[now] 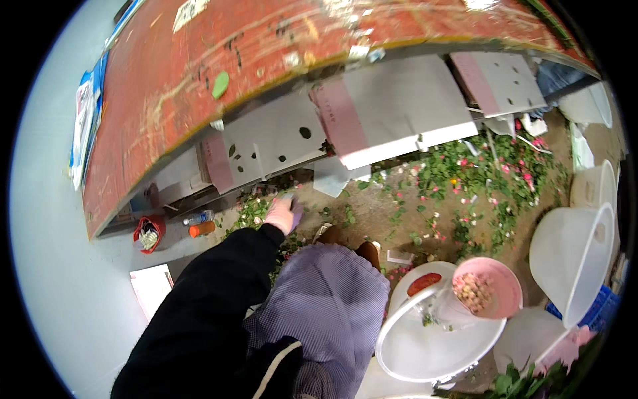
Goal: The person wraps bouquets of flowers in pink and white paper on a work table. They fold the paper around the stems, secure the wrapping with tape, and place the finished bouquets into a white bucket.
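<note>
My left hand (283, 214), blurred and partly grey-purple at the fingers, reaches out in a black sleeve above the leaf-littered floor (362, 213), below the shelf under a scuffed red tabletop (286, 33). Whether it holds anything is too blurred to tell. Near it are scattered green leaves (252, 213) and a pale sheet (329, 176) hanging from the shelf edge. Long white-and-pink cardboard boxes (392, 106) lie on that shelf. My right hand is out of view. A lilac apron (319, 306) covers my front.
Left stand a red bag (147, 236), a water bottle (198, 218) and an orange container (203, 229) by a pale wall (46, 166). At right are several white tubs (558, 259), a pink bucket of rose heads (485, 289) and a blue crate (598, 309). Petals and cuttings (498, 173) litter the floor.
</note>
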The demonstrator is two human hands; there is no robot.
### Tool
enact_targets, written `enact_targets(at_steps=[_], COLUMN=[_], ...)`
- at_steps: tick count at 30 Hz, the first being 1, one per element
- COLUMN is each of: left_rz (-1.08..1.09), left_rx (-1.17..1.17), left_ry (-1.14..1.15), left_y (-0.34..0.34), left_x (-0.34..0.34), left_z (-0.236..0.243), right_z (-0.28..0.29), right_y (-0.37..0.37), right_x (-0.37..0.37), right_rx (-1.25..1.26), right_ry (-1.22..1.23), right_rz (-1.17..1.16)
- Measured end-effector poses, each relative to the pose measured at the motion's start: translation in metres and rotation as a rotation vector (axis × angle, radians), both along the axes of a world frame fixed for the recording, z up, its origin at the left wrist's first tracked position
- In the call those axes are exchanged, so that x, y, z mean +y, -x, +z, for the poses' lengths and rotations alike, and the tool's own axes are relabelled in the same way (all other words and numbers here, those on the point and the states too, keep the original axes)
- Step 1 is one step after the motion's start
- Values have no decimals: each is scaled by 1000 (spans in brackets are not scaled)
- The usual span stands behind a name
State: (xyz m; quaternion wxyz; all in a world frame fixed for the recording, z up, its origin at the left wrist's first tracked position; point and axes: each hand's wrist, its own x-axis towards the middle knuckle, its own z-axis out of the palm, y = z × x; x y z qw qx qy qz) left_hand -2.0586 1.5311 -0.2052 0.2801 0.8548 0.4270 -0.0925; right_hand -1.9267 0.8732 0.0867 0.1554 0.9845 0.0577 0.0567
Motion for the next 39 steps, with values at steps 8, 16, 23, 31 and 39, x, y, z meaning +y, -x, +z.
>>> enact_targets(at_steps=[8, 16, 23, 31, 39], left_rz=[-428, -620, -772, -715, -807], left_rx=[-121, 262, 173, 313, 493], left_ry=[-13, -516, -154, -340, -267], left_y=[-142, -236, -258, -242, -276], left_x=[-29, -37, 22, 15, -1], left_z=[-52, -134, -88, -98, -68], right_z=[-40, -65, -66, -86, -89], right_y=[12, 15, 43, 42, 49], right_x=[-3, 22, 28, 8, -6], right_rx=[-100, -62, -10, -34, 97], right_ry=[-8, -234, -383, -350, -276], right_rz=[166, 274, 103, 311, 448])
